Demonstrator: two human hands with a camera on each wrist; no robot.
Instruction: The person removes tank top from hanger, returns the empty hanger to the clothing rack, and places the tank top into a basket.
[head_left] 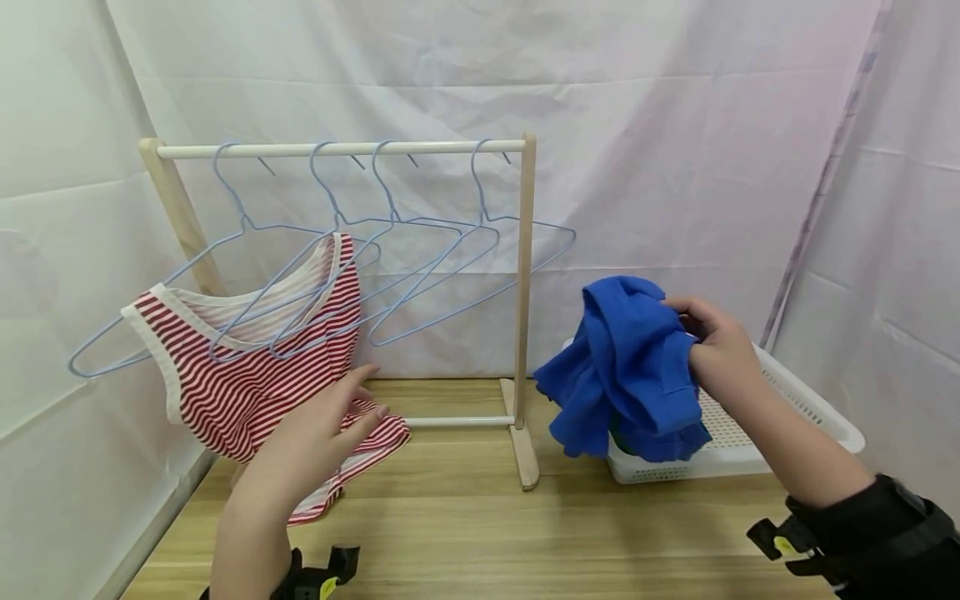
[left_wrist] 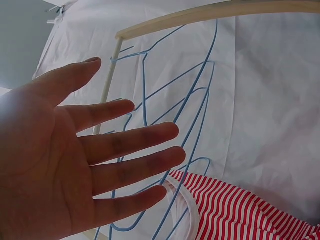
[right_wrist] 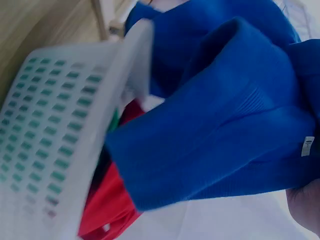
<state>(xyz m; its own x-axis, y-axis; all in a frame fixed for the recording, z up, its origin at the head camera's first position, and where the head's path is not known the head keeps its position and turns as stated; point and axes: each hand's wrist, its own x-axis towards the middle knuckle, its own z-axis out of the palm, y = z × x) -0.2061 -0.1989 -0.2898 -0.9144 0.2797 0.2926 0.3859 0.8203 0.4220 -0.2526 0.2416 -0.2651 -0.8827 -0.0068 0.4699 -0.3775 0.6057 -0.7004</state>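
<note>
My right hand (head_left: 722,348) grips a bunched blue knit garment (head_left: 633,375) by its upper right part, holding it up over the near left end of a white basket (head_left: 813,404). In the right wrist view the garment's ribbed edge and a small white label (right_wrist: 307,146) show, and only a bit of the hand is seen at the right edge. My left hand (head_left: 318,433) has its fingers spread and holds nothing, as the left wrist view of the palm (left_wrist: 45,160) confirms. It overlaps a red-and-white striped sleeveless top (head_left: 262,383) hanging on the leftmost blue wire hanger (head_left: 97,371).
A rack with a white rail (head_left: 427,148) and wooden posts (head_left: 525,275) stands on the wooden table (head_left: 450,517). Other blue hangers (head_left: 457,312) hang close together on it. Red cloth (right_wrist: 107,210) lies in the perforated basket. White curtains (head_left: 675,167) surround the table.
</note>
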